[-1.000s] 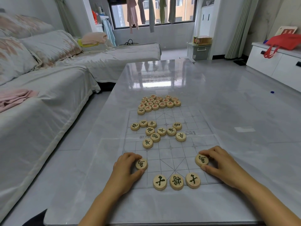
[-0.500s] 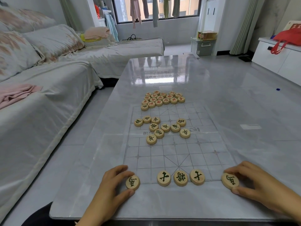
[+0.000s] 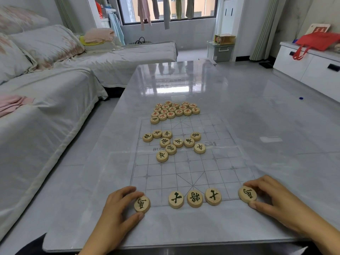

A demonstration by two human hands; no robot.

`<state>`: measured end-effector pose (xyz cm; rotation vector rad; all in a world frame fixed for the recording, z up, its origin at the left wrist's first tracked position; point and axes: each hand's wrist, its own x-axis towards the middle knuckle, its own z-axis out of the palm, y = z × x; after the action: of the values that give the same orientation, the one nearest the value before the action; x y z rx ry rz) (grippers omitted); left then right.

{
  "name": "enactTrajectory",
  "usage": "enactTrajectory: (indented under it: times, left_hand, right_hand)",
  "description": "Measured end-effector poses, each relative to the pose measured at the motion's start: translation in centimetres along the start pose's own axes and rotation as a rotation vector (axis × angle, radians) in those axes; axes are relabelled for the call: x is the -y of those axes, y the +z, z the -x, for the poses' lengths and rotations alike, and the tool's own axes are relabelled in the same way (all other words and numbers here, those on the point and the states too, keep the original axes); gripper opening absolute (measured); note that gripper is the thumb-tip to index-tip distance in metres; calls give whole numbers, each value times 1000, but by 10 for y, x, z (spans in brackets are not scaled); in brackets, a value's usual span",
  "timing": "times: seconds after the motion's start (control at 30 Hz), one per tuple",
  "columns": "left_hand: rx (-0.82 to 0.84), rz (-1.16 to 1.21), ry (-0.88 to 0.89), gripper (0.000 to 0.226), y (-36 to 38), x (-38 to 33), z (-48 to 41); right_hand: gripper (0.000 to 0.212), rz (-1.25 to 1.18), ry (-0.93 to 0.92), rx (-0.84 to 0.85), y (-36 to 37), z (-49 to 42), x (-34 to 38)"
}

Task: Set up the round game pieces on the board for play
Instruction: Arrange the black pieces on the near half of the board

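Observation:
A clear plastic grid board (image 3: 193, 168) lies on the grey table. My left hand (image 3: 117, 212) pinches a round wooden piece (image 3: 141, 204) at the board's near left corner. My right hand (image 3: 274, 201) pinches a matching piece (image 3: 247, 194) at the near right corner. Three black-lettered pieces (image 3: 194, 198) sit side by side on the near row between them. Several more black-lettered pieces (image 3: 174, 142) lie loose at mid-board. A cluster of red-lettered pieces (image 3: 174, 111) sits at the far edge.
The glossy grey table (image 3: 257, 126) stretches far and right of the board, its near edge just below my wrists. A covered sofa (image 3: 46, 107) runs along the left. A white cabinet with a red bag (image 3: 316, 41) stands at the far right.
Both hands drew their pieces from beside the centre outward and toward me to the two near corners. In the last half second they barely moved.

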<state>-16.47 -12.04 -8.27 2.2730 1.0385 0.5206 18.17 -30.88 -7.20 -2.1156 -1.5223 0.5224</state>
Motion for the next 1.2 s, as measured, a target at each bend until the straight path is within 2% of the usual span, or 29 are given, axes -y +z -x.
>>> enactTrajectory:
  times: [0.27, 0.43, 0.6, 0.87, 1.03, 1.2]
  left_hand:
    - [40, 43, -45, 58, -7, 1, -1]
    - [-83, 142, -53, 37, -19, 0, -26]
    - [-61, 78, -27, 24, -15, -5, -90]
    - [-29, -181, -115, 46, -2, 9, -192]
    - [28, -332, -145, 47, 5, 21, -213]
    - [24, -352, -143, 44, 4, 16, -216]
  right_hand:
    - [48, -39, 29, 28, -1, -2, -4]
    - [37, -79, 68, -31, -10, -15, 0]
    - [32, 15, 41, -27, -18, -66, 16]
    - [39, 86, -1, 4, 3, -164, 53]
    - [45, 154, -4, -2, 13, -203, 54]
    - [42, 223, -2, 100, 10, -226, 52]
